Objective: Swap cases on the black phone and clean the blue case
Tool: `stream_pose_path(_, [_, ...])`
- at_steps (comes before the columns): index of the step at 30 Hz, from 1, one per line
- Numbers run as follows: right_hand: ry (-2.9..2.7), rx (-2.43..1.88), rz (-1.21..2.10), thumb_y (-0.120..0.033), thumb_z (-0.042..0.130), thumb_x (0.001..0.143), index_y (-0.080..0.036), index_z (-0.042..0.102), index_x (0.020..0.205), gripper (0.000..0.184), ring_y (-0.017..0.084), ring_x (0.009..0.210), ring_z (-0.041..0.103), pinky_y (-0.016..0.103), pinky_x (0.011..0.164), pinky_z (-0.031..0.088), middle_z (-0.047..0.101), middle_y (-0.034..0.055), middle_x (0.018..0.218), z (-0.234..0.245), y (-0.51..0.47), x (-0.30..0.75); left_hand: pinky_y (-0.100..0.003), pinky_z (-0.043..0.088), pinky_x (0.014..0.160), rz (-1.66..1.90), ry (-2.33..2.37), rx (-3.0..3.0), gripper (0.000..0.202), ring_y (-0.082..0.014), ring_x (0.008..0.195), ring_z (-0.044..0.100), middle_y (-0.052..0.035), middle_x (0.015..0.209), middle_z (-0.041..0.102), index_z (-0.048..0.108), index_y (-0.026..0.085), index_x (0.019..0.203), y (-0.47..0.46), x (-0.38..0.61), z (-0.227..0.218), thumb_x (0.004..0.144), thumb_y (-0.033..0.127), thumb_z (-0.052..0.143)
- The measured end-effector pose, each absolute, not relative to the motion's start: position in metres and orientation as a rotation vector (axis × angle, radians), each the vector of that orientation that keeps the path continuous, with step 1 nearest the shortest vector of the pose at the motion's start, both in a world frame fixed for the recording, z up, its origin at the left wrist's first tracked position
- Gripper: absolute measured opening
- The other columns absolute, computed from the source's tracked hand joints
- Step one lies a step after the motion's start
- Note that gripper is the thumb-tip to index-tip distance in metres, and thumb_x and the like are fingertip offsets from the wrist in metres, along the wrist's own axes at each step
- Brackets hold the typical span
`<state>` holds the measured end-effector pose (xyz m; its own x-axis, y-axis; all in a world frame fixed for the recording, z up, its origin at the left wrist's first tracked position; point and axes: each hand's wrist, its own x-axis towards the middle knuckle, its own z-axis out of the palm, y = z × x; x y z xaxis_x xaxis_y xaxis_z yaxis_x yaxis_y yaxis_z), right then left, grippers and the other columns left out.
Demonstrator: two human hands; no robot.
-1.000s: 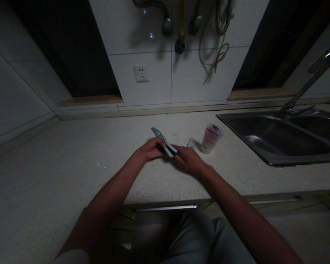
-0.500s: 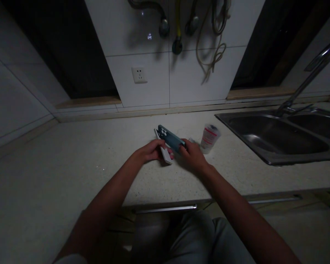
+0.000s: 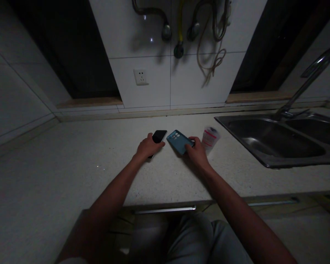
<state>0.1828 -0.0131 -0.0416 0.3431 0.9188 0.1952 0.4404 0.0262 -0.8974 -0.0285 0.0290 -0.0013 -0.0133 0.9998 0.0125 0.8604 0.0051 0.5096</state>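
The teal phone case point(image 3: 178, 140) lies on the counter point(image 3: 99, 154), its long axis from 10 to 4 o'clock. It is at 10 o'clock of the right hand point(image 3: 198, 153), which pinches its near end. The black phone point(image 3: 159, 136) points to 1 o'clock from the left hand point(image 3: 147, 147), whose fingers close over its near end. Case and phone are near, but apart.

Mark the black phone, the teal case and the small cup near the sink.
black phone point(image 3: 160, 136), head view, on its dark screen
teal case point(image 3: 178, 142), head view, on its back below the camera cutouts
small cup point(image 3: 209, 138), head view, on its labelled side
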Motion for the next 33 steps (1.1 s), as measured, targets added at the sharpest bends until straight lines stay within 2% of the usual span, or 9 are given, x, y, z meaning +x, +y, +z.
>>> stream_pose_path(6, [-1.609, -1.734, 0.421, -0.029, 0.050, 0.086, -0.015, 0.061, 0.112, 0.031, 0.020, 0.075, 0.064, 0.029, 0.070, 0.047, 0.070, 0.0071, 0.081, -0.035, -0.023, 0.179, -0.045, 0.048, 0.086, 0.261, 2.153, 1.926, 0.073, -0.0399, 0.110, 0.062, -0.0240, 0.119, 0.065, 0.052, 0.016, 0.125, 0.028, -0.039, 0.002, 0.072, 0.067, 0.057])
stream_pose_path(10, [-1.850, -1.844, 0.340, -0.028, 0.050, 0.090, -0.014, 0.058, 0.122, 0.035, 0.022, 0.079, 0.067, 0.029, 0.071, 0.044, 0.074, 0.0102, 0.089, -0.029, -0.028, 0.176, -0.048, 0.047, 0.088, 0.246, 2.152, 1.895, 0.077, -0.0419, 0.112, 0.061, -0.0257, 0.120, 0.064, 0.052, 0.016, 0.125, 0.031, -0.046, 0.001, 0.070, 0.068, 0.058])
stream_pose_path(17, [-2.079, -1.858, 0.307, -0.032, 0.047, 0.093, -0.018, 0.053, 0.129, 0.039, 0.024, 0.088, 0.069, 0.029, 0.069, 0.041, 0.075, 0.0095, 0.095, -0.027, -0.031, 0.175, -0.047, 0.045, 0.090, 0.288, 2.125, 1.867, 0.073, -0.0410, 0.113, 0.061, -0.0222, 0.119, 0.066, 0.055, 0.021, 0.120, 0.033, -0.043, -0.008, 0.067, 0.070, 0.061])
stream_pose_path(22, [-2.089, -1.854, 0.291, -0.031, 0.045, 0.094, -0.018, 0.053, 0.129, 0.038, 0.024, 0.088, 0.069, 0.029, 0.069, 0.040, 0.075, 0.0092, 0.096, -0.026, -0.031, 0.176, -0.051, 0.044, 0.090, 0.295, 2.130, 1.918, 0.078, -0.0450, 0.114, 0.059, -0.0275, 0.119, 0.063, 0.053, 0.014, 0.122, 0.035, -0.044, -0.017, 0.070, 0.072, 0.057])
stream_pose_path(26, [-2.096, -1.859, 0.280, -0.031, 0.045, 0.094, -0.018, 0.053, 0.129, 0.038, 0.024, 0.088, 0.068, 0.029, 0.067, 0.039, 0.075, 0.0088, 0.094, -0.025, -0.031, 0.176, -0.050, 0.046, 0.089, 0.236, 2.211, 1.934, 0.083, -0.0448, 0.115, 0.058, -0.0315, 0.122, 0.059, 0.050, 0.009, 0.125, 0.036, -0.044, -0.021, 0.071, 0.073, 0.053])
stream_pose_path(33, [-2.096, -1.842, 0.291, -0.031, 0.045, 0.094, -0.018, 0.052, 0.129, 0.038, 0.023, 0.086, 0.068, 0.029, 0.065, 0.038, 0.075, 0.0084, 0.094, -0.026, -0.031, 0.176, -0.049, 0.048, 0.085, 0.233, 2.210, 1.975, 0.084, -0.0425, 0.107, 0.062, -0.0286, 0.116, 0.063, 0.054, 0.009, 0.121, 0.031, -0.043, -0.016, 0.069, 0.075, 0.056])
